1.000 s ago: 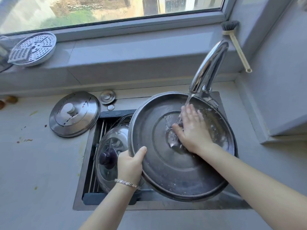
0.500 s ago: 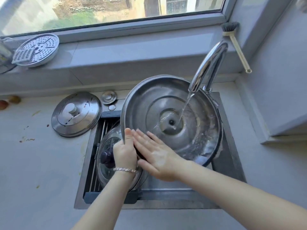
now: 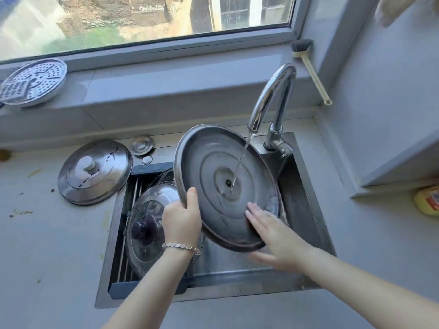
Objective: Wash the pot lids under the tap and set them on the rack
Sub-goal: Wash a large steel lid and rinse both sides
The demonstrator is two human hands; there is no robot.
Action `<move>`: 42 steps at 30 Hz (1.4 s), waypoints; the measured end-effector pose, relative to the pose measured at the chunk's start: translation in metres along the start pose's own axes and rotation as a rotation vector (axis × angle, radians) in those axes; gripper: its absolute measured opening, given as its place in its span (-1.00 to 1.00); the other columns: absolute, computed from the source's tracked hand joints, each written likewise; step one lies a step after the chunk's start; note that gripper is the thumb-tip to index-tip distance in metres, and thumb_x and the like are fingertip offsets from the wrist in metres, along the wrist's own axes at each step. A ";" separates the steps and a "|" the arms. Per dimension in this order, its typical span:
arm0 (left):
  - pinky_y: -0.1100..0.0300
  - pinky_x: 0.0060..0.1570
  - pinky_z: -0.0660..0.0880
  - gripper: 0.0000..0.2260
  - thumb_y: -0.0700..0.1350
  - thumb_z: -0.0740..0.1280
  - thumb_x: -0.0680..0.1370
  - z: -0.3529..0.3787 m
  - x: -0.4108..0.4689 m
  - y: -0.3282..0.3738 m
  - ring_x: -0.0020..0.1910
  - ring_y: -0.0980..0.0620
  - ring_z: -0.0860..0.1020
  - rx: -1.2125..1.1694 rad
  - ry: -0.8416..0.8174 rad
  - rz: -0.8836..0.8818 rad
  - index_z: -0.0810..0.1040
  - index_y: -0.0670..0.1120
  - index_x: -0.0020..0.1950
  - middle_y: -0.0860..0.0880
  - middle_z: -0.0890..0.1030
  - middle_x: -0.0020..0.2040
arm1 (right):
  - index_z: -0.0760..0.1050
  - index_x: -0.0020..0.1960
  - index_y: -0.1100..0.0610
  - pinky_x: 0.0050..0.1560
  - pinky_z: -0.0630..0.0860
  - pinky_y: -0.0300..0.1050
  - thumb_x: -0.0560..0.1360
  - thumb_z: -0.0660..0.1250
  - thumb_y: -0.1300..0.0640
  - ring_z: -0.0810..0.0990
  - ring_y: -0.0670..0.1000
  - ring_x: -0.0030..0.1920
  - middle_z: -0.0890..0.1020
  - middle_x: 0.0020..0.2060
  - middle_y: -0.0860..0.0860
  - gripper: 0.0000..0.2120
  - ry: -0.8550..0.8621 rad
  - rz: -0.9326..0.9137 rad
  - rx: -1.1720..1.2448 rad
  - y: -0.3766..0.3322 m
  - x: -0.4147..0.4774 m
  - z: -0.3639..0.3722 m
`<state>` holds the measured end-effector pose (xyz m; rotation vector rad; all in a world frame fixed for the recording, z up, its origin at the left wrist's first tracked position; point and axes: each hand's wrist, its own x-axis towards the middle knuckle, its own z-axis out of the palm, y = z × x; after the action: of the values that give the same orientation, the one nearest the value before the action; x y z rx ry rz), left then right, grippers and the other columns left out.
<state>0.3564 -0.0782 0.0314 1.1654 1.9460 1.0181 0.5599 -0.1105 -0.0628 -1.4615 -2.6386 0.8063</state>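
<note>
Left grip [image 3: 181, 219] curls round the near rim of the big round steel lid [image 3: 209, 160], tilted under the tap [image 3: 273, 96], water [image 3: 243, 153] striking its ridged centre. Right grip [image 3: 275, 236], spread flat, has slid from beside the left to the lid's lower right edge. Left of the tap, a domed glass lid [image 3: 152, 205] lies on the barred rack [image 3: 136, 186].

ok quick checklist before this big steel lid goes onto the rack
1. Left hand grips the rim of the big round steel lid: ok.
2. Stream from the curved chrome tap lands near the lid's centre: ok.
3. Right hand lies flat on the lid's lower edge: ok.
4. Lid rinsed clean: cannot tell.
5. Free space on the sink rack: not ok, the glass lid with the dark knob covers most of it.
</note>
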 end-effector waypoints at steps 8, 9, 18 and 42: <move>-0.20 -0.29 0.59 -0.73 -0.04 0.28 0.25 0.020 -0.003 0.011 -0.39 -0.28 0.61 -0.045 -0.418 -0.420 0.42 -0.26 -0.34 -0.31 0.56 -0.44 | -0.22 0.53 -0.02 0.45 0.07 -0.19 0.43 0.33 -0.18 0.02 -0.02 0.52 -0.08 0.54 -0.06 -0.07 -0.362 0.153 0.155 -0.028 -0.035 -0.063; -0.09 -0.41 0.60 -0.81 -0.14 0.27 0.36 0.024 -0.008 0.020 -0.48 -0.24 0.60 -0.082 -0.466 -0.482 0.41 -0.27 -0.32 -0.28 0.57 -0.51 | -0.13 0.53 -0.07 0.41 0.20 -0.19 0.47 0.30 -0.12 0.18 -0.04 0.47 0.09 0.52 -0.08 -0.19 -0.313 0.130 0.167 -0.035 -0.035 -0.069; 0.14 -0.10 0.50 -0.50 0.29 0.03 0.52 0.024 -0.004 0.028 -0.12 -0.10 0.58 0.817 -0.427 0.295 0.48 -0.12 -0.17 -0.07 0.60 -0.18 | 0.41 -0.05 0.01 -0.10 0.50 -0.03 0.47 0.20 0.23 0.54 0.11 -0.06 0.59 -0.07 0.03 -0.86 -0.215 0.244 -0.025 -0.029 -0.014 -0.125; 0.34 -0.58 0.16 -0.59 0.15 0.11 0.55 0.028 0.003 0.003 -0.47 0.04 0.21 -0.174 -0.121 -0.238 0.25 -0.11 -0.36 -0.07 0.24 -0.45 | -0.13 0.52 0.23 0.48 -0.26 -0.16 0.52 -0.25 -0.22 -0.25 -0.06 0.50 -0.14 0.52 0.10 -0.28 0.482 0.346 0.303 -0.043 0.086 -0.049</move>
<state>0.3798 -0.0659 0.0199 0.8560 1.8109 0.9458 0.4902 -0.0397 -0.0206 -1.7713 -1.8621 0.7149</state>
